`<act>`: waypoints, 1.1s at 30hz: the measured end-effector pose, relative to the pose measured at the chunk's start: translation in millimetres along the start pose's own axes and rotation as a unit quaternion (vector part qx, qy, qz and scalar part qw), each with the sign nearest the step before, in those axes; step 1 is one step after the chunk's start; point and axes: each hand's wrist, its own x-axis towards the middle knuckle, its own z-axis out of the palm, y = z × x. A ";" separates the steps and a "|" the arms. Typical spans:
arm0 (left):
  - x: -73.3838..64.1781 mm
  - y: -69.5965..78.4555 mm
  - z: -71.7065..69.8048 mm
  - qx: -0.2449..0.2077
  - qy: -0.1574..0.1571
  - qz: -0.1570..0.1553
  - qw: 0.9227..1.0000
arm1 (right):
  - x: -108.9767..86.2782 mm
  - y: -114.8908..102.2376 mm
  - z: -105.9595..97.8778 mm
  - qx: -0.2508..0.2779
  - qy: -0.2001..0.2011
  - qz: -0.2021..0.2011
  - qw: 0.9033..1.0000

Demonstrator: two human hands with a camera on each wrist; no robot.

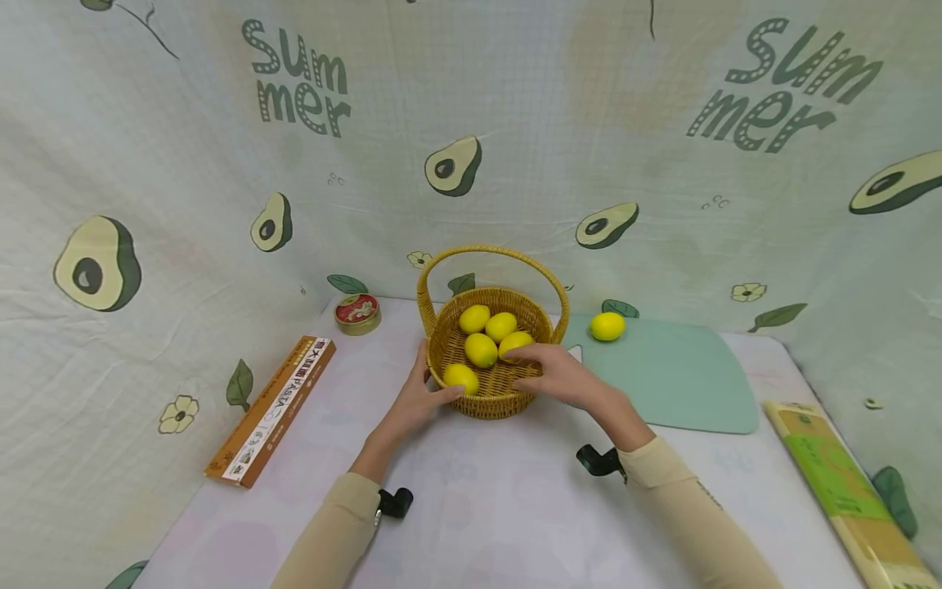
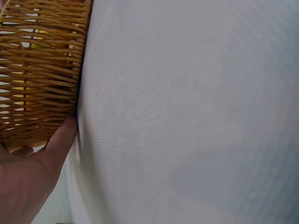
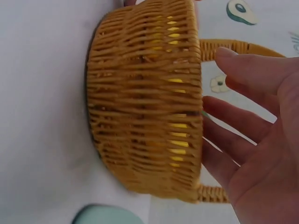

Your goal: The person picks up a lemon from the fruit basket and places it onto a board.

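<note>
A round wicker basket (image 1: 491,406) with a tall arched handle stands on the table, holding several yellow lemons (image 1: 482,350). My left hand (image 1: 414,402) grips the basket's left side, thumb at the rim beside the nearest lemon (image 1: 460,379). In the left wrist view a finger (image 2: 62,140) lies along the basket's lower edge. Over the right part of the basket my right hand (image 1: 565,376) reaches in, its fingertips at the rightmost lemon (image 1: 516,344). Its thumb (image 3: 252,72) stands well apart from the fingers in the right wrist view, where the rim hides the fingertips.
Right of the basket lies a pale green cutting board (image 1: 684,376) with one lemon (image 1: 607,326) on its far left corner. A brown pasta box (image 1: 272,409) and a round red-topped tin (image 1: 357,314) are at the left. A long yellow-green packet (image 1: 846,491) lies at the right edge.
</note>
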 end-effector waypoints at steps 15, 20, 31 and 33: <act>-2.4 6.5 -2.0 -0.007 0.001 -0.001 1.000 | 42.3 -8.5 32.9 0.008 -0.062 -0.029 0.998; -11.9 27.7 -5.0 -0.010 -0.019 -0.019 1.000 | 51.3 -11.9 41.7 -0.013 -0.063 -0.009 0.998; -7.6 8.9 -1.4 -0.005 0.003 -0.004 1.000 | 66.6 -20.3 58.3 -0.081 -0.053 0.002 0.995; -6.1 2.3 0.2 -0.005 0.009 0.000 1.000 | 68.6 -21.2 61.5 -0.082 -0.044 0.010 0.996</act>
